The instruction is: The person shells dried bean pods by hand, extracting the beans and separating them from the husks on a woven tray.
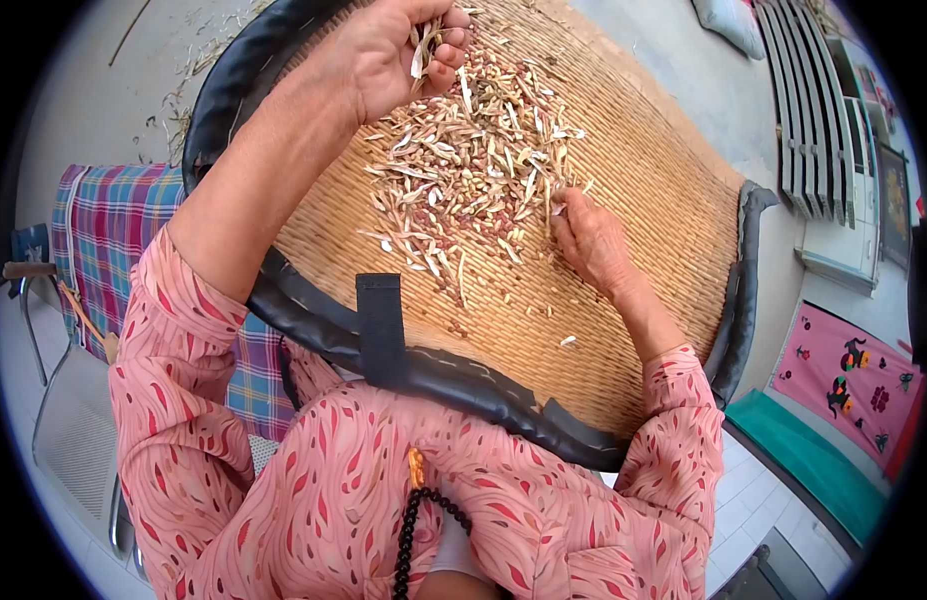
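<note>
A large woven tray [673,200] with a black padded rim lies across my front. Dry split pods, mixed with pale and reddish seeds, form a pile [483,150] on its upper middle. Above the pile's upper left edge, my left hand [408,50] has its fingers curled round a bunch of dry husks [421,50]. At the right edge of the pile my right hand [588,235] is closed low over the weave, thumb and fingers together; a small pale bit shows at its fingertips, too small to name. A few loose seeds [568,341] lie nearer the front rim.
A metal chair [78,430] and a plaid cloth [113,225] are at the left. Stacked grey panels [808,110] stand at the upper right, with a pink patterned mat [848,375] below them. Husk scraps lie on the floor at the upper left.
</note>
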